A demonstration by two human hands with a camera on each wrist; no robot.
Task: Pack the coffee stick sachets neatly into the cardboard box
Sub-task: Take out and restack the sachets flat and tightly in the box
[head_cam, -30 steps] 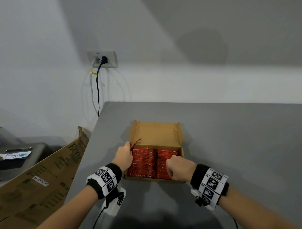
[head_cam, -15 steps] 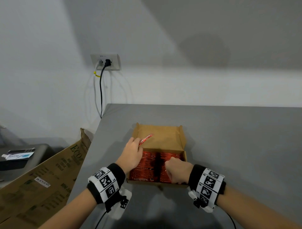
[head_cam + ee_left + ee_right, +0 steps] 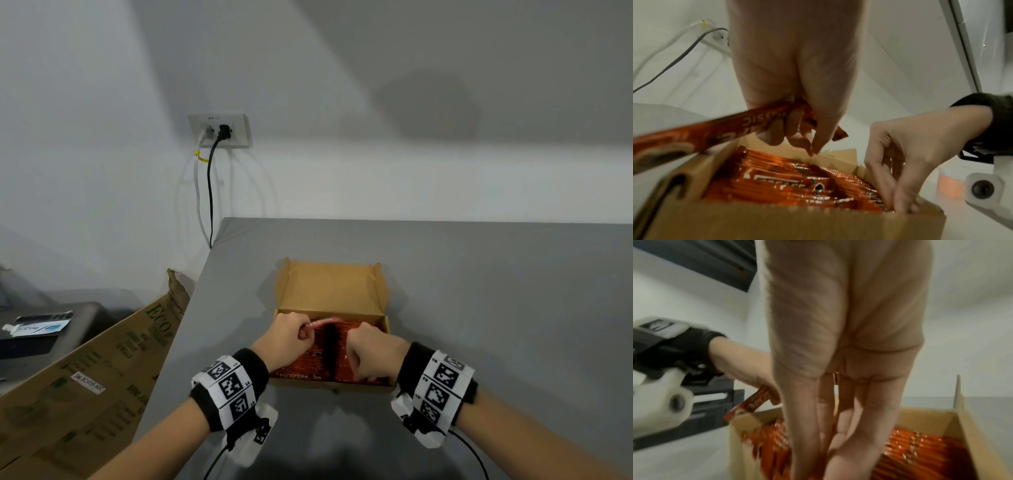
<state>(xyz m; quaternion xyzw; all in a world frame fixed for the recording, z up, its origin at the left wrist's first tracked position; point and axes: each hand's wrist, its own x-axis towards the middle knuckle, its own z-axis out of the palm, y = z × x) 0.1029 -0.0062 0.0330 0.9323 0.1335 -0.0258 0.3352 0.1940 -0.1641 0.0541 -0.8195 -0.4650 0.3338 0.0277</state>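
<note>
An open cardboard box (image 3: 330,291) sits on the grey table, its front half filled with red coffee stick sachets (image 3: 308,363) standing on edge. My left hand (image 3: 301,334) pinches one loose sachet (image 3: 320,322) and holds it level over the back of the rows. In the left wrist view that sachet (image 3: 725,128) runs left from my fingers, above the box's front wall (image 3: 777,224). My right hand (image 3: 363,349) has its fingers pushed straight down among the packed sachets (image 3: 920,449), beside a dark gap between the two blocks. Its fingertips are hidden in the box.
A large brown carton (image 3: 102,370) leans against the table's left edge. A wall socket (image 3: 219,132) with two cables hangs behind the table's far left corner. Bare table top (image 3: 496,308) stretches right of the box. A dark unit (image 3: 41,329) stands at far left.
My left hand has carried the sachet from the box's left edge in over the rows and turned it level. The right hand's fingers went deeper and a gap opened between the blocks.
</note>
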